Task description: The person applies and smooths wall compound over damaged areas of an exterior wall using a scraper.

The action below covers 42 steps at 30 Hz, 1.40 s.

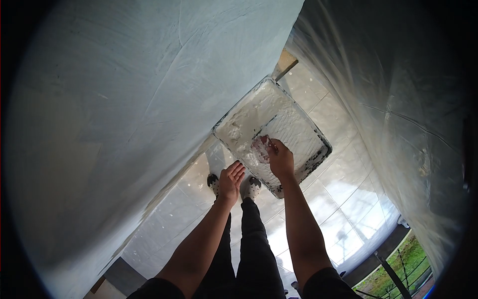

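My right hand (282, 160) grips a small reddish tool (262, 148) smeared with white paste; its exact kind I cannot tell. The tool is over a large dark-rimmed paint tray (322, 140), against the white paste (291, 127) that coats its inside. The paste is thick and lumpy on the left, with ridged streaks on the right. Beside the tray's near left edge, my left hand (232, 181) is open with the palm turned up and the fingers stretched out. Nothing lies in it.
A pale, smeared wall (124, 99) rises on the left. Clear plastic sheeting (398, 124) hangs on the right. My feet in spotted socks (252, 189) stand on the tiled floor (343, 199) close to the tray. Grass (411, 259) shows beyond a railing at lower right.
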Each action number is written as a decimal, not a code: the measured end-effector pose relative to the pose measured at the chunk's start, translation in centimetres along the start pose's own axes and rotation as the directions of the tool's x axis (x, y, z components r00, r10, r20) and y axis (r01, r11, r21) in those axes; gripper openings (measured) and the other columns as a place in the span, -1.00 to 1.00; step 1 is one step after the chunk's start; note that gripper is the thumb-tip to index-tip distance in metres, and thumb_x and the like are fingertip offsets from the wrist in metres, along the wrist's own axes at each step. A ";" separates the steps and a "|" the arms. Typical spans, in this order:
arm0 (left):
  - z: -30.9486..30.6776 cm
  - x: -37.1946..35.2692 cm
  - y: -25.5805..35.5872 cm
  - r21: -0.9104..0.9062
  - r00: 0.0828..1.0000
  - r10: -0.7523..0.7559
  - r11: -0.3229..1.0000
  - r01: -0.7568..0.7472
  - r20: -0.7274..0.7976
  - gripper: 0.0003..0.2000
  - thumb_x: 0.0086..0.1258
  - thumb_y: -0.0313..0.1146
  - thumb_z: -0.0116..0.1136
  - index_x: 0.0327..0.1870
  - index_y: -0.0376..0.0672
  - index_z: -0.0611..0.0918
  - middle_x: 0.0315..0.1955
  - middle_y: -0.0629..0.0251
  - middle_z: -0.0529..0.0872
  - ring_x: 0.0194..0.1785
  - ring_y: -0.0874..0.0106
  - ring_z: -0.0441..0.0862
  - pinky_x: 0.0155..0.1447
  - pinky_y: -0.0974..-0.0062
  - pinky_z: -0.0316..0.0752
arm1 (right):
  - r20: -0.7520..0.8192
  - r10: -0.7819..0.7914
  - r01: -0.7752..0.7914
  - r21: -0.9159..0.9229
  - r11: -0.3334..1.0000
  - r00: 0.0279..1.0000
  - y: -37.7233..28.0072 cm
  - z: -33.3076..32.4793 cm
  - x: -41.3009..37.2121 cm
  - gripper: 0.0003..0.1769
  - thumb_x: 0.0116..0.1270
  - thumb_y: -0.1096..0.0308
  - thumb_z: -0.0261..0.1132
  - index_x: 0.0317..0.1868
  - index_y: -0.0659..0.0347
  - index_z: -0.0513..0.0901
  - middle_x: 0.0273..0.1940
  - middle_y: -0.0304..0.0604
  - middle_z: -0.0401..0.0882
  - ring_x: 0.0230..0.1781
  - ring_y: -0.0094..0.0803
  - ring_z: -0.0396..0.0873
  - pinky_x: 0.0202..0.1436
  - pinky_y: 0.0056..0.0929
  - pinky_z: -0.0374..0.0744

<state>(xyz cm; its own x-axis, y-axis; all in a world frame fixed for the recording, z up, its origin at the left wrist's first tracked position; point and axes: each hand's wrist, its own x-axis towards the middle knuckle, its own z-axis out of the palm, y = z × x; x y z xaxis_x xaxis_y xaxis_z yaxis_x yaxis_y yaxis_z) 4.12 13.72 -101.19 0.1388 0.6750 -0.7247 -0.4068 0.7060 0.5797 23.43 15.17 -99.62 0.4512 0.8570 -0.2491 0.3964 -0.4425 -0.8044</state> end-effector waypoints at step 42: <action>-0.7 -0.4 -1.2 -0.093 0.995 -0.080 0.993 0.075 -0.056 -0.31 0.47 -0.11 -0.16 0.50 -0.48 0.33 0.47 -0.12 0.42 0.54 0.03 0.35 0.67 0.09 0.15 | 0.068 -0.106 0.102 0.066 0.993 0.992 -2.2 0.7 -2.9 -0.70 0.45 0.41 0.22 0.13 0.27 0.70 -0.10 0.18 0.75 -0.07 0.11 0.73 0.02 -0.12 0.66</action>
<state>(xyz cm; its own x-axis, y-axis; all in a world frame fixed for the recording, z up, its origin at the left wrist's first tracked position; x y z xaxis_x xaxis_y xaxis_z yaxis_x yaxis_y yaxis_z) 3.97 12.47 -101.89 0.1198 0.6032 -0.7886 -0.4778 0.7313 0.4867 20.67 13.84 -97.48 0.3507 0.9152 -0.1983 0.3870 -0.3345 -0.8593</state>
